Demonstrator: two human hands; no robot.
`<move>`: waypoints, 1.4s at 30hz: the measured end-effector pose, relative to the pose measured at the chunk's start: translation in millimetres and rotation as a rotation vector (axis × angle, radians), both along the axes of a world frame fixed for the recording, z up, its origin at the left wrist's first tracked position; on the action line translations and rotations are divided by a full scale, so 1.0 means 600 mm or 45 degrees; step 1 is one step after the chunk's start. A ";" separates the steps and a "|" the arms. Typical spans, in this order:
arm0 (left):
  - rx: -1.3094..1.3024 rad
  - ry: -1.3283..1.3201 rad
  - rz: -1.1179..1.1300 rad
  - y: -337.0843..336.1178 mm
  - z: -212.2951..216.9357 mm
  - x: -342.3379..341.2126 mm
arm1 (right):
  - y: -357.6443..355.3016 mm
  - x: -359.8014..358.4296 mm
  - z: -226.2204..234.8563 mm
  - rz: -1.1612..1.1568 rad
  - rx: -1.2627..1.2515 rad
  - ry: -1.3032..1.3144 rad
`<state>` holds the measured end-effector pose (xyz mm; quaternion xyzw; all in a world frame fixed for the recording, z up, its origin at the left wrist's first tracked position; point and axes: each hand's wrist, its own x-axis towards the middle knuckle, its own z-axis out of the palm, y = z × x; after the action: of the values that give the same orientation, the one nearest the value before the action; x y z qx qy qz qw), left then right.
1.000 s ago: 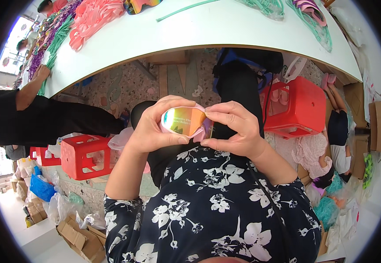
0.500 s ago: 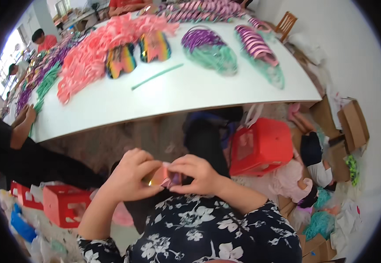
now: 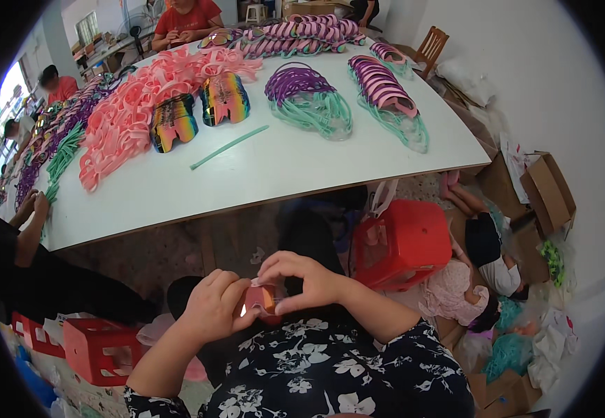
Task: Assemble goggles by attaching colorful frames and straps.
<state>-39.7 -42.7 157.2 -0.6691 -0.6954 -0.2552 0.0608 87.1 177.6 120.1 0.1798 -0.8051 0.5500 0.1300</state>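
Over my lap I hold a shiny orange mirrored goggle lens (image 3: 266,299), with some pink at its edge. My left hand (image 3: 212,306) is closed on its left end, thumb below and fingers above. At the other end, the thumb and fingers of my right hand (image 3: 309,280) pinch its edge. My fingers cover part of the piece, so I cannot tell how the pink part joins it. On the table beyond are two stacks of rainbow mirrored lenses (image 3: 175,124), a heap of pink goggle frames (image 3: 118,132) and a single green strip (image 3: 229,148).
The white table (image 3: 260,171) spans the front. On it lie a purple and green strap bundle (image 3: 309,104) and a row of pink goggles (image 3: 384,87). A red stool (image 3: 414,244) stands right; two people lie beside cardboard boxes (image 3: 552,195). A co-worker's hands (image 3: 35,205) hold green straps at left.
The held piece has turned, so its orange mirrored face shows more. My right fingers have lifted and spread a little wider around its end. The whole view has shifted slightly.
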 end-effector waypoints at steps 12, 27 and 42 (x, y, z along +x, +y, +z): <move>0.059 -0.125 -0.011 -0.007 -0.001 -0.004 | -0.038 -0.014 -0.060 0.305 -1.105 -0.574; 0.061 -0.265 0.045 -0.018 -0.018 -0.002 | -0.040 -0.002 -0.061 0.254 -1.163 -0.576; 0.084 -0.373 0.167 -0.024 -0.029 -0.012 | -0.040 0.041 -0.064 0.229 -1.511 -0.630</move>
<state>-47.1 -57.4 139.9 -0.5756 -0.7302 -0.3681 -0.0027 111.6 153.3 81.6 0.0121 -0.3525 0.9353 -0.0285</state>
